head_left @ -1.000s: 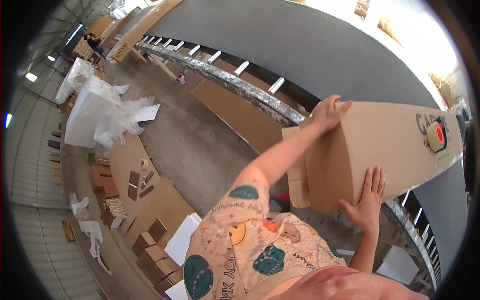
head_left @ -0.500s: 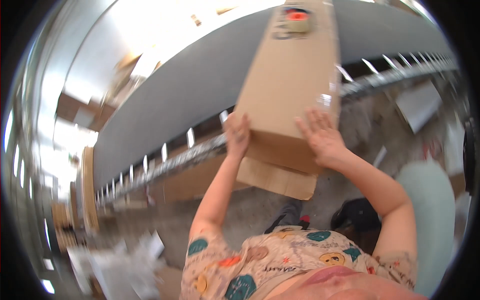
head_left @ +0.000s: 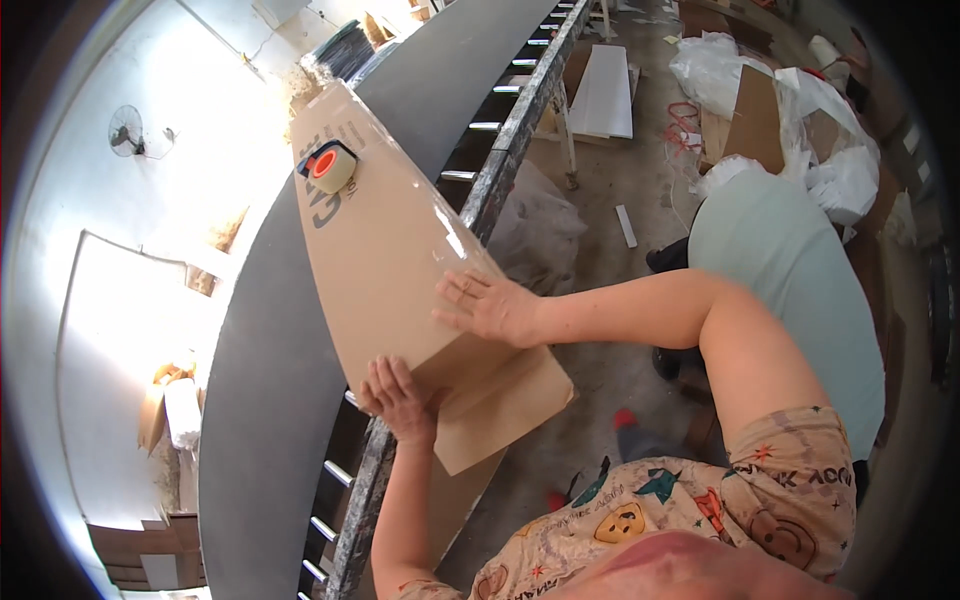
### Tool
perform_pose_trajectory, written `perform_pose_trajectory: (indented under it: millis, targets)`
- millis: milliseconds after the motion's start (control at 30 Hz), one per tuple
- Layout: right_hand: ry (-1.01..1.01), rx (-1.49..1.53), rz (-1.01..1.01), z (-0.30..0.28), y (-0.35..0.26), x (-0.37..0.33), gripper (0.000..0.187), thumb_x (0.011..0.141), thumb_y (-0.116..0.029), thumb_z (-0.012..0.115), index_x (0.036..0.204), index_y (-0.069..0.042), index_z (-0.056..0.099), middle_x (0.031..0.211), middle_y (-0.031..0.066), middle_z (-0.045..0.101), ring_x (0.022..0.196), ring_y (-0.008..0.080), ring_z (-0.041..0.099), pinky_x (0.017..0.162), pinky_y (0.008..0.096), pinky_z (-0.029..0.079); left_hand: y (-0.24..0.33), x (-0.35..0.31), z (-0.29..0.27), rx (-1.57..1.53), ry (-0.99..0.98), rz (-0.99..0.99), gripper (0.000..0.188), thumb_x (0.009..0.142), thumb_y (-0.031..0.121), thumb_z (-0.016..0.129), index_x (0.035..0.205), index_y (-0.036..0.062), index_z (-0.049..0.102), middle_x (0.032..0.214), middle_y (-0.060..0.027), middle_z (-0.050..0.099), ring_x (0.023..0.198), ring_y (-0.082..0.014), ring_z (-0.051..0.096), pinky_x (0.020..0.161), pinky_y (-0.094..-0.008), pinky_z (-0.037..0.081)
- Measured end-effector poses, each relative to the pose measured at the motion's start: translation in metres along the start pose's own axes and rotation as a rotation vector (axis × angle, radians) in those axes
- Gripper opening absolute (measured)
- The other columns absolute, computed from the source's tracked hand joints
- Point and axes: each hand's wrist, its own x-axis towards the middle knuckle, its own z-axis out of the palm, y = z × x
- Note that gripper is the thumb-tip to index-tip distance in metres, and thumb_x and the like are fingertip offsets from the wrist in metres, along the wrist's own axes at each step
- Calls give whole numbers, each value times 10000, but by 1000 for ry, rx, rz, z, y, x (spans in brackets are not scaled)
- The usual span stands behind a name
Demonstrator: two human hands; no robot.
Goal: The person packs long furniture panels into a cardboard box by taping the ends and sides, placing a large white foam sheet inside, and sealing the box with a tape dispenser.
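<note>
A long brown cardboard box [head_left: 390, 270] lies slantwise across the belt and rollers, its near end toward me. One end flap [head_left: 505, 410] hangs out from that end. My left hand [head_left: 398, 400] grips the near left corner, fingers bent over the top edge. Flat on the top near the right edge rests my right hand [head_left: 488, 306], fingers stretched out. Toward the far end, a tape dispenser [head_left: 330, 168] with a roll of tape sits on the box. Shiny clear tape [head_left: 455, 235] runs along the box's right edge.
The grey conveyor belt [head_left: 265, 400] borders a roller track with a worn metal rail [head_left: 515, 130]. A person in pale green [head_left: 790, 270] is close on my right. White panels [head_left: 605, 90], plastic wrap [head_left: 540, 215] and cardboard [head_left: 755, 120] lie on the floor beyond.
My view has swung round, so the box now slants to the upper left. Both hands stay on its near end; the right hand rests farther onto the top. The tape dispenser remains on the box.
</note>
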Motion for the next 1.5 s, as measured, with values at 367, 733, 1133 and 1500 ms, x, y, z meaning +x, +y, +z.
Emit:
perform_pose_trajectory:
  millis: [367,733,1133,1500]
  targets:
    - [168,-194,74,16,-45,-15,483,859,-148,476,1323,-20,439,1391,191,426,1318,360,390,1103,463,316,4,-27,16,178,204,1,492,856,227,625,1295,58,479,1294,-204,472,1229,-377,449,1019,-563,326]
    - [114,589,577,-18,-165,-59,514,808,-168,681,1278,-76,495,1240,146,531,1112,284,543,932,404,460,-13,-30,22,50,54,-37,1085,568,542,778,1423,70,307,1406,-212,295,1306,-418,270,1034,-642,177]
    - [22,1918,993,-16,-169,-34,374,1001,-342,435,1087,-30,624,909,121,691,724,167,669,648,276,544,-19,-42,2,2,23,-20,1078,597,629,720,1405,69,278,1392,-199,289,1288,-408,268,1027,-634,186]
    - [-787,2008,1128,-15,-214,-131,364,936,-308,578,1171,-30,580,1102,161,639,910,274,672,777,388,567,-14,-52,-16,-26,-86,-62,1087,589,425,818,1433,49,245,1424,-245,264,1337,-440,244,1046,-693,191]
